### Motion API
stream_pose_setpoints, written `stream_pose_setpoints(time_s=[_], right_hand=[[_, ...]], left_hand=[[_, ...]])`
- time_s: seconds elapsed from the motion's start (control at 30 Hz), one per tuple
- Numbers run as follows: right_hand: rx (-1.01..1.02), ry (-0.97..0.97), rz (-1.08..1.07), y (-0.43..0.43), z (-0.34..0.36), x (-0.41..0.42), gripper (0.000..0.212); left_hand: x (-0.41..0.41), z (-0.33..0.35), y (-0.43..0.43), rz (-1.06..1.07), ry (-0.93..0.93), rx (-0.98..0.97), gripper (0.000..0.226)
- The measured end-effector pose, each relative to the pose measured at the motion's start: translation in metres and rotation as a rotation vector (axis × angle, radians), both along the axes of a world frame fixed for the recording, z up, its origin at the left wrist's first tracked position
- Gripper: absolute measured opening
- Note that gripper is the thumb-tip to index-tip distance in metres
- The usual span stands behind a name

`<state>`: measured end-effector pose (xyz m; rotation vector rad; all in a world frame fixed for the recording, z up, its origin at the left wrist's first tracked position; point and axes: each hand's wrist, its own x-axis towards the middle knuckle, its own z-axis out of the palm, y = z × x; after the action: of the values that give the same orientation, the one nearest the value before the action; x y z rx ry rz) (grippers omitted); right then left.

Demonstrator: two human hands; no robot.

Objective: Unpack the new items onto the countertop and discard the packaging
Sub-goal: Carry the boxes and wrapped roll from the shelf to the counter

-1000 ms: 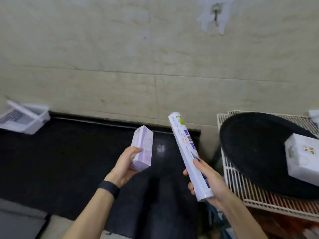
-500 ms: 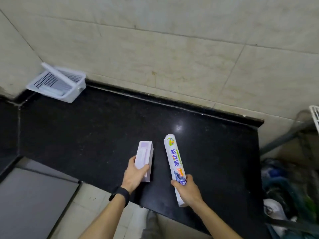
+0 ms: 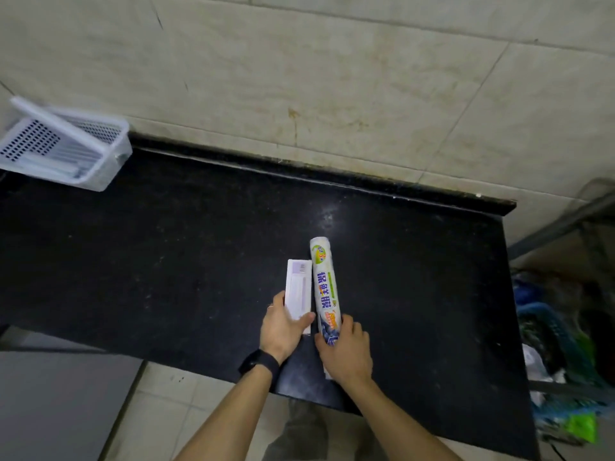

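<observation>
Head view: on a black counter [image 3: 166, 261], the left hand [image 3: 283, 327] grips a pale box [image 3: 298, 291] and the right hand [image 3: 346, 351] wraps a roll [image 3: 324, 287], side by side near the front edge, where the roll, if released carelessly, might roll off.
</observation>
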<state>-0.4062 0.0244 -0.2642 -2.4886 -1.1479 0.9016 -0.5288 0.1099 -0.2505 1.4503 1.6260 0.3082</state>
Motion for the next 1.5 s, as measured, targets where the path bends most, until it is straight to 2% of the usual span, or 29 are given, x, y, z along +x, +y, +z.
stream_pose_setpoints(time_s=[0.1, 0.23, 0.33, 0.4, 0.5, 0.67, 0.8, 1.03, 1.17, 1.3, 1.43, 1.5], right_hand=[[-0.034, 0.021, 0.030, -0.003, -0.003, 0.002, 0.070], [-0.020, 0.146, 0.066, -0.005, 0.006, 0.015, 0.086], [0.039, 0.205, 0.079, -0.013, 0.029, 0.039, 0.087], [0.188, 0.202, 0.051, -0.024, 0.052, 0.063, 0.074], [0.401, 0.106, -0.024, -0.049, 0.092, 0.114, 0.057], [0.586, -0.144, -0.166, -0.105, 0.164, 0.225, 0.051], [0.729, -0.363, -0.302, -0.155, 0.209, 0.314, 0.045], [0.725, -0.494, -0.443, -0.228, 0.248, 0.440, 0.041], [0.678, -0.528, -0.521, -0.247, 0.255, 0.502, 0.046], [0.482, -0.546, -0.571, -0.252, 0.250, 0.547, 0.063], [0.347, -0.412, -0.598, -0.246, 0.234, 0.572, 0.091], [0.327, -0.355, -0.609, -0.242, 0.223, 0.576, 0.096]], left_hand=[[-0.001, -0.001, 0.000, -0.022, 0.001, -0.024, 0.087], [-0.007, 0.011, 0.001, -0.124, 0.035, 0.002, 0.107], [-0.001, 0.023, 0.004, -0.244, 0.139, 0.156, 0.097], [0.014, 0.035, 0.006, -0.387, 0.218, 0.277, 0.089], [0.056, 0.060, 0.009, -0.558, 0.208, 0.396, 0.085], [0.171, 0.120, -0.002, -0.806, 0.187, 0.675, 0.080], [0.279, 0.163, -0.033, -0.942, 0.095, 0.795, 0.080], [0.442, 0.223, -0.094, -1.120, 0.007, 0.935, 0.077], [0.513, 0.239, -0.117, -1.167, 0.014, 0.978, 0.076], [0.563, 0.232, -0.136, -1.214, 0.101, 0.933, 0.077], [0.590, 0.204, -0.148, -1.232, 0.203, 0.855, 0.079], [0.594, 0.187, -0.154, -1.244, 0.263, 0.777, 0.079]])
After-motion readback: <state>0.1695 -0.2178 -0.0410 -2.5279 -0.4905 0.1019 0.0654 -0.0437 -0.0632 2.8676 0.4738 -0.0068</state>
